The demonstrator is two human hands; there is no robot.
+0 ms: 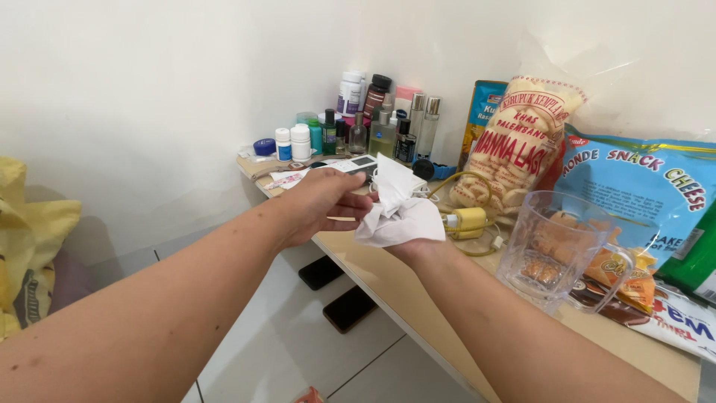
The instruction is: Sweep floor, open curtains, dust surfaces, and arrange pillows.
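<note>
At nine o'clock a yellow bag [30, 239] slumped against the wall. Your left hand [324, 205] reached in from eight o'clock, its fingers curled narrow and pinching the near edge of a crumpled white tissue [399, 213]. That tissue sat just past centre, over the front edge of the wooden table [388, 280], bunched up and covering your right hand [410, 246], which came in from five o'clock; the hand lay under the tissue and held it, though how tightly the fingers were curled you could not tell. Beyond the hands, at twelve o'clock, small bottles and jars [373, 116] stood packed together at the wall, with a grey remote [350, 164] lying flat just before them. Just right of the tissue a yellow charger [468, 220] with its coiled cable rested on the table. At one o'clock a tall bag of crackers [518, 142] stood upright. At three o'clock a clear glass mug [556, 250] stood upright near your right forearm, and a blue snack bag [641, 190] lay behind it.
</note>
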